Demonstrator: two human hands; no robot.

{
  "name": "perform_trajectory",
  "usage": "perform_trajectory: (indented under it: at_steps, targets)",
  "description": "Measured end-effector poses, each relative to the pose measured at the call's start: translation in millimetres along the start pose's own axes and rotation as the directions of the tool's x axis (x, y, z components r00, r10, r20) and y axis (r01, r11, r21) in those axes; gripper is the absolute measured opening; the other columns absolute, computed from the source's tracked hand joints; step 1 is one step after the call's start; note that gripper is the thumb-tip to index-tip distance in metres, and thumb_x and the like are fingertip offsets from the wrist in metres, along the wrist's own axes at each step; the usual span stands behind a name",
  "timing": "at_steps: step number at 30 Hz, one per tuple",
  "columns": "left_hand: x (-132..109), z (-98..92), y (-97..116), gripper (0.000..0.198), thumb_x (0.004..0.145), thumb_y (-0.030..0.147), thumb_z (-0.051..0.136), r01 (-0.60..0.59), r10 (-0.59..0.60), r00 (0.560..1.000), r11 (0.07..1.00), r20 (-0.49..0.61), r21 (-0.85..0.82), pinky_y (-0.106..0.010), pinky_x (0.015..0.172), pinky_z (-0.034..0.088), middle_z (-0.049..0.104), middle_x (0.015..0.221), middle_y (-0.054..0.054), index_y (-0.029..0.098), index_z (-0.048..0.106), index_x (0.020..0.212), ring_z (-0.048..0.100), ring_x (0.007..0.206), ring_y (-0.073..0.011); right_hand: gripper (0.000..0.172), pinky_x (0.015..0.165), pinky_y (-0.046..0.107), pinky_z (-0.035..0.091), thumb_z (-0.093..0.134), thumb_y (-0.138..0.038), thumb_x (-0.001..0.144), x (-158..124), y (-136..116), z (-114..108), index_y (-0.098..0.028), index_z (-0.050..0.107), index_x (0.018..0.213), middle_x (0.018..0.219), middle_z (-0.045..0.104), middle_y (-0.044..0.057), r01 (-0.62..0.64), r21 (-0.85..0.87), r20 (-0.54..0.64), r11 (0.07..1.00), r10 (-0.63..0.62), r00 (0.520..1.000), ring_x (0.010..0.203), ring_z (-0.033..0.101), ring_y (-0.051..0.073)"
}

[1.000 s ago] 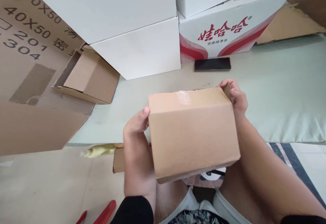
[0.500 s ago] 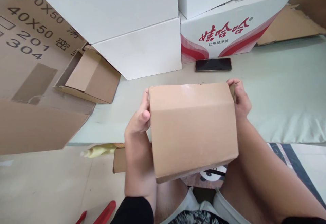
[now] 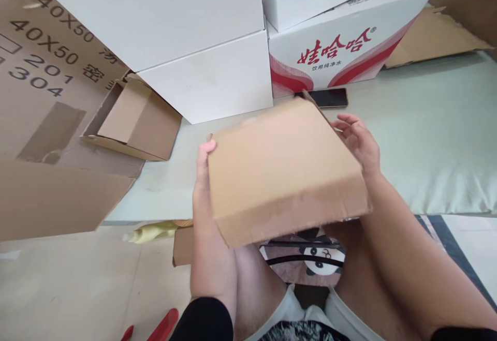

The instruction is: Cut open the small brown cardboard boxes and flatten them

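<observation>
A plain brown cardboard box (image 3: 279, 154) is held up tilted over my lap, at the front edge of the cloth-covered surface. On its left edge my left hand (image 3: 204, 160) is closed, thumb over the top and the other fingers hidden behind. Beside the right edge is my right hand (image 3: 359, 142), its fingers apart and loosely bent; whether the palm touches the cardboard I cannot tell. A narrow flap sticks up at the box's far right corner. Behind it lies a black phone (image 3: 330, 98), partly covered by that corner.
White boxes (image 3: 229, 82) and a white-and-red printed carton (image 3: 330, 54) stand at the back. To the left are a large printed carton (image 3: 50, 87) and a small open brown box (image 3: 143, 118). A red object (image 3: 165, 325) is on the floor.
The box has tipped, its far side swinging up and left, and its near side face now shows. My right hand has loosened from its far right corner; my left hand still grips it.
</observation>
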State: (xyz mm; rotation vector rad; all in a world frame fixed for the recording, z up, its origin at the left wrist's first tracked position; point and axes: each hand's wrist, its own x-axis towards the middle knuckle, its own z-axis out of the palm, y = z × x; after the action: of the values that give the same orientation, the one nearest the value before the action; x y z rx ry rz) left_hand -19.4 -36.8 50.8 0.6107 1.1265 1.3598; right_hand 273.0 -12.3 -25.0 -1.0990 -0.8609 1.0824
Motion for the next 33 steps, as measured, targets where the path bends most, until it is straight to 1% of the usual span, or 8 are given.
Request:
perform_trajectory:
  at_steps: [4,7,12,18,22,25,29,33]
  targets:
    - [17,-0.5,9,0.034,0.082,0.055,0.061,-0.014,0.003,0.995,0.995,-0.100,-0.104,-0.030,0.056,0.055,0.070,0.075,-0.001,0.021,0.061,0.086,0.068,0.065,-0.0197,0.049,0.092,0.042,0.054,0.064,-0.062,0.081,-15,-5,14,-0.029,0.056,0.117,0.131,0.064,0.009,0.045,-0.063,0.261,0.997,-0.027,0.965,0.114,0.065,0.027]
    - [28,-2.9,4,0.040,0.079,0.055,0.062,-0.052,0.045,0.998,0.990,-0.050,-0.132,-0.031,0.064,0.057,0.074,0.086,-0.004,0.020,0.066,0.098,0.070,0.077,-0.0222,0.063,0.097,0.045,0.054,0.072,-0.059,0.079,-23,0,24,-0.031,0.048,0.130,0.143,0.056,0.010,0.144,-0.149,0.349,0.978,-0.084,0.933,0.122,0.062,0.027]
    - [34,-11.7,-6,0.051,0.076,0.059,0.068,-0.029,0.035,0.996,0.997,0.087,-0.070,-0.037,0.083,0.059,0.075,0.101,-0.011,0.018,0.069,0.106,0.072,0.100,-0.0306,0.063,0.093,0.043,0.056,0.064,-0.062,0.085,-19,7,22,-0.033,0.041,0.136,0.138,0.053,0.010,0.278,-0.243,0.042,0.930,-0.276,0.960,0.118,0.062,0.026]
    - [31,-6.4,-10,0.053,0.072,0.057,0.074,-0.075,0.075,0.988,0.997,0.136,-0.004,-0.043,0.095,0.058,0.076,0.108,-0.015,0.018,0.070,0.108,0.067,0.121,-0.0388,0.070,0.105,0.058,0.048,0.082,-0.047,0.066,-15,8,11,-0.026,0.056,0.128,0.131,0.062,0.013,0.307,-0.561,0.098,0.768,-0.307,0.947,0.122,0.059,0.036]
    - [29,1.0,-14,0.057,0.065,0.057,0.080,-0.060,0.049,0.982,0.996,0.184,0.058,-0.047,0.096,0.059,0.075,0.107,-0.016,0.017,0.070,0.105,0.064,0.124,-0.0425,0.023,0.093,0.063,0.051,0.070,-0.041,0.074,-16,8,7,-0.026,0.066,0.092,0.092,0.071,0.007,0.130,-0.699,-0.060,0.703,-0.239,0.969,0.098,0.067,0.038]
    - [32,-0.8,-16,0.060,0.068,0.063,0.078,-0.043,0.037,0.992,0.998,0.122,0.049,-0.048,0.092,0.060,0.072,0.110,-0.016,0.019,0.067,0.108,0.065,0.121,-0.0418,0.012,0.082,0.055,0.056,0.065,-0.036,0.076,-16,6,5,-0.026,0.067,0.082,0.081,0.072,0.005,0.136,-0.661,-0.100,0.738,-0.265,0.959,0.089,0.069,0.035]
    - [35,-7.3,-15,0.061,0.070,0.066,0.076,-0.086,0.091,0.992,0.994,-0.083,0.060,-0.044,0.084,0.062,0.057,0.139,-0.011,0.033,0.061,0.118,0.062,0.126,-0.0369,0.015,0.079,0.050,0.059,0.064,-0.031,0.077,-14,5,6,-0.022,0.071,0.087,0.098,0.078,0.011,0.177,-0.546,-0.164,0.819,-0.311,0.936,0.101,0.071,0.036]
    - [26,-1.4,-18,0.065,0.062,0.055,0.089,-0.218,0.187,0.971,0.949,0.149,0.227,-0.045,0.100,0.056,0.048,0.156,-0.007,0.033,0.068,0.119,0.045,0.146,-0.0403,0.017,0.085,0.055,0.060,0.059,-0.026,0.080,-14,3,9,-0.022,0.073,0.090,0.100,0.078,0.011,0.159,-0.496,-0.243,0.854,-0.313,0.918,0.105,0.072,0.035]
